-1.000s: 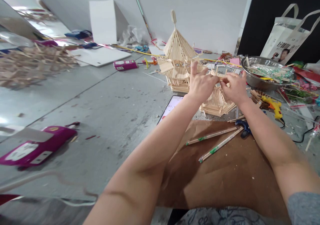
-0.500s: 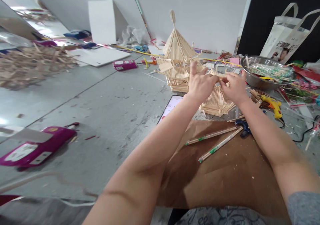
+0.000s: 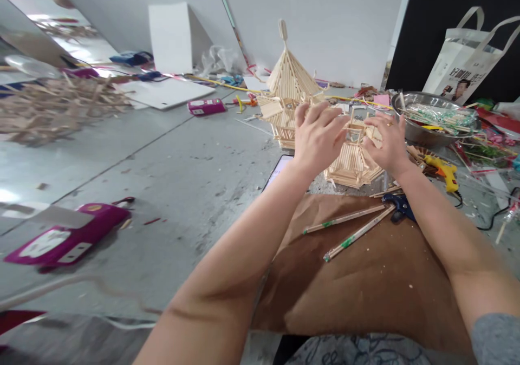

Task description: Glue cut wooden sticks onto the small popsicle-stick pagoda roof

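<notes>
A small roof-shaped model of thin wooden sticks [image 3: 352,162] sits on the floor beyond a brown board [image 3: 365,278]. My left hand [image 3: 317,137] curls over its left side, fingers bent against the top frame. Gripping the right side of that same frame is my right hand [image 3: 385,143], fingers pressed to the sticks. Behind them stands a taller stick pagoda with a pointed roof [image 3: 286,83].
Two wrapped chopstick pairs [image 3: 349,229] lie on the board. A phone [image 3: 278,167], a yellow glue gun [image 3: 444,171], a metal bowl of sticks [image 3: 434,117], a white bag [image 3: 467,62], magenta boxes [image 3: 65,238] and a stick pile [image 3: 52,102] surround the spot.
Both hands have gone from pinching together at the model's top to spreading apart, one to each side of the frame. The view has shifted slightly.
</notes>
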A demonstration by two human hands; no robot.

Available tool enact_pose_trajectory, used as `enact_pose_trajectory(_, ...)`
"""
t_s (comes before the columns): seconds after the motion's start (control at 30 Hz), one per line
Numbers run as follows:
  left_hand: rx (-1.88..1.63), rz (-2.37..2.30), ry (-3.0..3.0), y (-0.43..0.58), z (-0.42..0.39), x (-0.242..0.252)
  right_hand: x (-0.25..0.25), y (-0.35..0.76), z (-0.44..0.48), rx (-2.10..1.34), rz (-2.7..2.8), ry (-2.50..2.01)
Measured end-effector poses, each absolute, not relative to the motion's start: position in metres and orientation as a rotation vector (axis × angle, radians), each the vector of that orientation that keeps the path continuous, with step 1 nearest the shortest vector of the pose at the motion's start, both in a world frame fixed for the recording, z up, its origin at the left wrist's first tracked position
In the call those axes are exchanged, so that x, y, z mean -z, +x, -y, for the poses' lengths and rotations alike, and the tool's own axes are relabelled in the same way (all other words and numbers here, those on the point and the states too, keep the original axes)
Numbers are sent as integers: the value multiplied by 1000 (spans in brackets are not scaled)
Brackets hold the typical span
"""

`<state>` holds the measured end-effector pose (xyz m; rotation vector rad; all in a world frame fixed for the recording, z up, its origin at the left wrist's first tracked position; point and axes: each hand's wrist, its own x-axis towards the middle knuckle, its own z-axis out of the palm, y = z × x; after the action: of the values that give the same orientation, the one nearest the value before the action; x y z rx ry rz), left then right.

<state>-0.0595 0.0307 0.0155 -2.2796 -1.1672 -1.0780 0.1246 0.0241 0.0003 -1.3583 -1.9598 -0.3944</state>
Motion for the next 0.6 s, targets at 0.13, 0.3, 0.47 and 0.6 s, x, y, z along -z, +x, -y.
enact_pose_trajectory(0.13, 1268, 1267, -2129, -76, -20, -12, 0, 140, -11, 340, 1930, -1266)
enact_pose_trajectory(0.3, 1292, 1514, -2157, -79, -19, -3, 12, 151, 9, 147, 1875, -1264)
enact_pose_trajectory(0.47, 1135, 1688, -2268, -68, -14, 4, 16, 150, 20, 84, 1915, -1407)
enact_pose_trajectory(0.6, 1154, 1771, -2191, -58, -5, 5, 3, 137, 6, 213, 1957, -1385)
